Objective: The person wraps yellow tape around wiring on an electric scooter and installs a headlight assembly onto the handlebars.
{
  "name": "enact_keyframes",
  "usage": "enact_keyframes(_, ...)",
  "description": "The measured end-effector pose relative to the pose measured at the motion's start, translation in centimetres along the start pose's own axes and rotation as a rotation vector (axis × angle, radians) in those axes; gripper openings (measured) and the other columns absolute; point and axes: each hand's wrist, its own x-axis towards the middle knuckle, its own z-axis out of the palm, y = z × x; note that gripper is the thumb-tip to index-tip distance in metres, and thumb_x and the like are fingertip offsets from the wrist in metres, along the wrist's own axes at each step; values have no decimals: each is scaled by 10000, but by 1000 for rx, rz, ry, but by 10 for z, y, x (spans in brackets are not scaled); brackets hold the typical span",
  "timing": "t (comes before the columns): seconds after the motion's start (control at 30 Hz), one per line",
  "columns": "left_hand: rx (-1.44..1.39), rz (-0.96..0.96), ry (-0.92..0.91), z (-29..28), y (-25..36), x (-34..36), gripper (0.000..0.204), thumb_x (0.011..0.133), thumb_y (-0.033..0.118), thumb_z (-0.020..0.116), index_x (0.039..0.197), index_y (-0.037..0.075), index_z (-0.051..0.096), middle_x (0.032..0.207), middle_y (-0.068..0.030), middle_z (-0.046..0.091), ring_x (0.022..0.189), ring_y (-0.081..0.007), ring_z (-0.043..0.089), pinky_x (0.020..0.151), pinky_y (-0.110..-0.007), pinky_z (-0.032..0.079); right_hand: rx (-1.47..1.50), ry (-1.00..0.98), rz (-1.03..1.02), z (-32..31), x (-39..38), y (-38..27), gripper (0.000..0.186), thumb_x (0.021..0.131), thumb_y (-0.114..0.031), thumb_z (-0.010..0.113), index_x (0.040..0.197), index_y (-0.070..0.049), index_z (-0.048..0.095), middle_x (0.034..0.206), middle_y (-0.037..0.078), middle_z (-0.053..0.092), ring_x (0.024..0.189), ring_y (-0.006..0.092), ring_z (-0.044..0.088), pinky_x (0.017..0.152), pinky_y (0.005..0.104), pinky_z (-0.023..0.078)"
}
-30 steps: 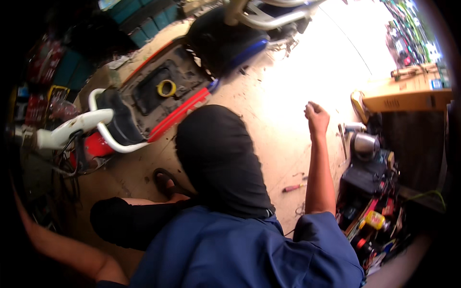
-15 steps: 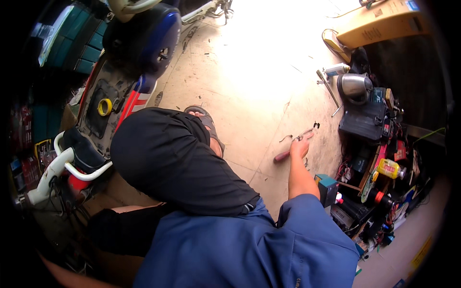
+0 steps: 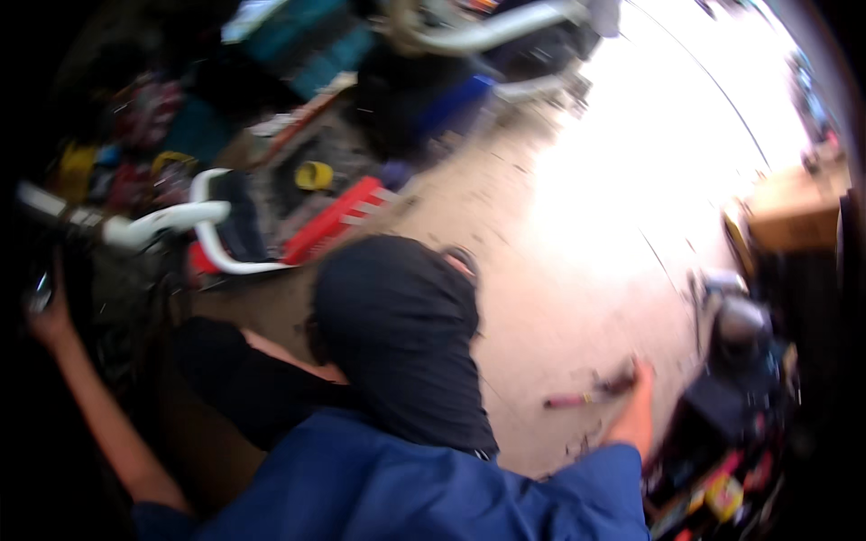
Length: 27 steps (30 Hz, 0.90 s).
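Motion blur smears the whole view. Low over the floor on the right, my right hand (image 3: pixel 641 371) reaches down beside a dark, blurred object (image 3: pixel 617 380); its fingers are too smeared to read. Just left of it, a tool with a dark red handle (image 3: pixel 566 401) lies on the floor, its shaft pointing toward the hand. At the far left edge my left hand (image 3: pixel 50 320) is raised in shadow next to a small shiny piece (image 3: pixel 41 293), below a white tube end. Whether it grips that piece is unclear.
A partly stripped scooter with white tubes (image 3: pixel 216 216), a red side panel (image 3: pixel 334 221) and a yellow tape roll (image 3: pixel 314 176) stands at upper left. On the right are a cardboard box (image 3: pixel 798 212), a metal kettle (image 3: pixel 742 320) and cluttered parts. My bent knee (image 3: pixel 397 316) sits mid-view.
The view has swung, so the scene sits turned and shifted. My left hand has come into sight at the far left. My right hand still reaches to the floor near the red-handled tool.
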Motion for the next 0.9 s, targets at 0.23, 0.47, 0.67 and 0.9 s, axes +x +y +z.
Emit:
enact_keyframes(0.23, -146, -1, 75, 96, -84, -98, 614, 1028, 406, 583, 1553, 105, 481, 1579, -174, 518, 1481, -412, 449, 1184, -770, 330, -59, 91, -157, -36, -33, -158, 648, 1013, -474, 575, 1448, 6, 591, 1434, 243, 615, 1311, 369, 591, 1119, 474, 458)
enact_keyframes(0.47, -59, 79, -18, 41, -21, -80, 649, 1032, 583, 525, 1485, 119, 564, 1468, -149, 630, 1381, -413, 565, 1171, -696, 381, -47, 213, -223, -51, -71, -252, 556, 992, -391, 623, 1398, -12, 650, 1344, 221, 683, 1203, 350, 658, 1052, 446, 503)
enact_keyframes(0.67, -93, 89, -2, 42, -18, -75, 576, 1051, 586, 524, 1400, 136, 610, 1380, -134, 681, 1326, -400, 608, 1144, -697, 403, 323, 362, -406, -59, -154, -332, 481, 975, -320, 664, 1354, -27, 701, 1267, 202, 740, 1111, 333, 716, 995, 421, 543)
enact_keyframes(0.9, -196, 32, -59, 31, -11, -82, 580, 1085, 591, 459, 1439, 149, 585, 1412, -101, 670, 1316, -341, 623, 1130, -698, 405, 1106, -303, -1492, -195, -502, -594, 301, 975, 49, 607, 1261, 105, 679, 1236, 189, 733, 1145, 241, 689, 1046, 354, 516)
